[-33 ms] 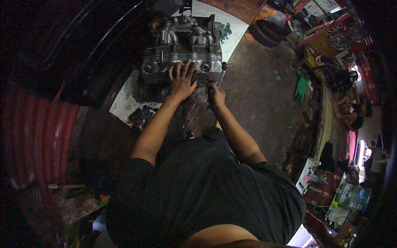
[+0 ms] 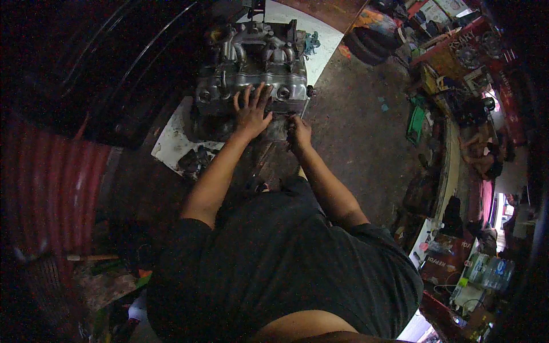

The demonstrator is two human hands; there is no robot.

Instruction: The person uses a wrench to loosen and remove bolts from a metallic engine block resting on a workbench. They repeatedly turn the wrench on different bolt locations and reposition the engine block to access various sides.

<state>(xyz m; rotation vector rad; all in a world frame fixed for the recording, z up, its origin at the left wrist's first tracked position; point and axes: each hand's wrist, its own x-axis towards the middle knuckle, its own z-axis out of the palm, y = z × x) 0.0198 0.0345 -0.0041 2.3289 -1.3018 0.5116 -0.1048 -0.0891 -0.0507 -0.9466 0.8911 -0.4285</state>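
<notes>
Metal engine assembly (image 2: 251,67) at top centre, on a white board (image 2: 167,146). Your left hand (image 2: 251,119) lies on its lower edge, fingers spread wide, hiding part of it. Your right hand (image 2: 301,134) is at its lower right, fingers curled in; can't tell what, if anything, they hold. Dark parts (image 2: 194,162) below left, too murky to identify. Red corrugated panel (image 2: 51,188) at left, green object (image 2: 416,121) upper right, another person (image 2: 487,155) at right, small and blurred.

a mechanic's workshop, shown by the engine (image 2: 251,67) and stained floor (image 2: 357,143).
</notes>
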